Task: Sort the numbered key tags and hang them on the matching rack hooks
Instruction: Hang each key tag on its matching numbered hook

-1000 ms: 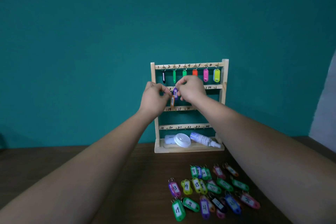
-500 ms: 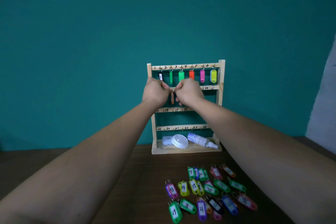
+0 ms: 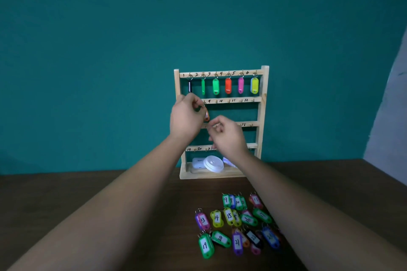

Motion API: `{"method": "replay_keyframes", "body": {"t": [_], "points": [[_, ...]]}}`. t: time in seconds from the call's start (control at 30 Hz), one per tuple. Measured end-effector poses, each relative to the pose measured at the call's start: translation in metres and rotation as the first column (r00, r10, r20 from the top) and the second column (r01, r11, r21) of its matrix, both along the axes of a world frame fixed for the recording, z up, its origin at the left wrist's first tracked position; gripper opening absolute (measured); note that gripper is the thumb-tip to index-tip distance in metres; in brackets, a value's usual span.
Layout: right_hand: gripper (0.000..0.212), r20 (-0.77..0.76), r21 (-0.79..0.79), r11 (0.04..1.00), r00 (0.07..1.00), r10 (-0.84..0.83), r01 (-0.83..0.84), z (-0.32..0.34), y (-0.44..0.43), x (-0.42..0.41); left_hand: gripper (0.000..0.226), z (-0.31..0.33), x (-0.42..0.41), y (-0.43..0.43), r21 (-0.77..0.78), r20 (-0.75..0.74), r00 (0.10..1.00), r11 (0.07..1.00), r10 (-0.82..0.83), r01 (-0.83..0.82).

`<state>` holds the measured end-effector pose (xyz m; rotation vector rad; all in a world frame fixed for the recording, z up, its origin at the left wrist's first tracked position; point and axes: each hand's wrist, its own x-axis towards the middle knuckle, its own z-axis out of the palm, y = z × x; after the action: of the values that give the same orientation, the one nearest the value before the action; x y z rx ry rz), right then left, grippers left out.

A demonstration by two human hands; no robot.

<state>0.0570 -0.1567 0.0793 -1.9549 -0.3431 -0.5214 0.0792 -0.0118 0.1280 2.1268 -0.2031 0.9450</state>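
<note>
Half a second ago both hands were together at the left end of the second rail, with the orange key tag between them. Now the right hand [image 3: 228, 136] is lower, in front of the third rail and apart from the tag. Its fingers are loosely curled with the thumb near the forefinger, and I cannot tell if it holds something small or nothing.

The left hand [image 3: 186, 116] is at the left end of the second rail [image 3: 233, 100] of the wooden rack [image 3: 263, 116]. Its fingertips pinch at the ring of the orange key tag [image 3: 206, 116], which hangs just below this rail. The hand covers the hook and the number there, so it is not visible if the ring already sits on the hook.

My judgement is that the hanging of this tag is almost done or just done. One hand seems enough for it now, and the right hand is probably free for the next tag.

The top rail carries six tags [image 3: 228, 86] under the numbers 1 to 6. The other hooks that show are bare. Many loose tags [image 3: 240, 220] lie in a group on the brown table [image 3: 110, 204] in front of the rack, among them 9, 10, 11, 13, 14, 15 and the green tag 19 [image 3: 206, 246]. So most of the task is not yet done.
</note>
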Motion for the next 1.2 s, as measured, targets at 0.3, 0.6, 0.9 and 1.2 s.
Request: {"method": "replay_keyframes", "body": {"t": [0.3, 0.6, 0.9, 1.2], "points": [[0.013, -0.134, -0.466, 0.88, 0.975, -0.175, 0.093, -0.083, -0.031, -0.007, 0.006, -0.109, -0.032, -0.016, 0.026, -0.409, 0.899, 0.982, -0.159, 0.186], [0.02, -0.267, -0.747, 0.665, 0.928, -0.258, -0.03, -0.104, -0.058, -0.014, 0.023, -0.168, -0.038, -0.028, 0.204, -0.624, 0.781, 0.97, 0.026, 0.131], [0.015, -0.374, -0.687, 0.72, 0.898, -0.233, -0.1, -0.113, -0.066, -0.019, 0.025, -0.174, -0.047, -0.039, 0.199, -0.69, 0.723, 0.97, 0.035, 0.143], [0.005, -0.374, -0.661, 0.745, 0.902, -0.216, -0.096, -0.114, -0.063, -0.021, 0.023, -0.17, -0.051, -0.046, 0.2, -0.734, 0.679, 0.965, 0.031, 0.172]]}}
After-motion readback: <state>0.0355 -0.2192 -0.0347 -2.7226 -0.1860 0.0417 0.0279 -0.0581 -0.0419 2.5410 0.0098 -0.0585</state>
